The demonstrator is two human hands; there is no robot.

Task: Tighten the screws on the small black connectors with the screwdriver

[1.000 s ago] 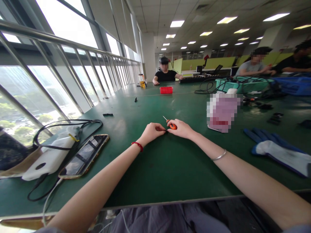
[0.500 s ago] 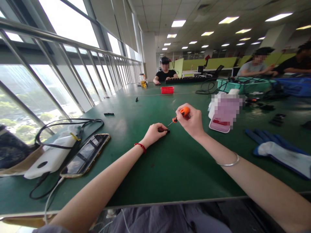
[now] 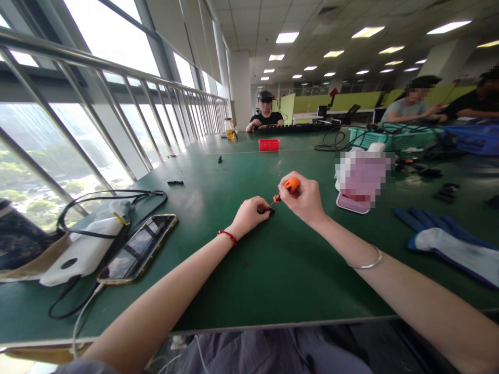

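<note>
Left hand (image 3: 251, 214) with fingers pinching a small black part (image 3: 271, 210) mid-worktop, right hand (image 3: 307, 201) with fingers wrapped round an orange screwdriver (image 3: 291, 184), its tip at the part, phone (image 3: 137, 249) near left, red basket (image 3: 268, 145) farther off.

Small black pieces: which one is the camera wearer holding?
The small black piece in the grip of the left hand, with the orange screwdriver pointed at it; others, like the black strip and farther black bit, lie loose.

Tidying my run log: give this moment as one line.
left hand: holding small black part; right hand: gripping orange-handled screwdriver, tip at part; red basket: ahead
</note>
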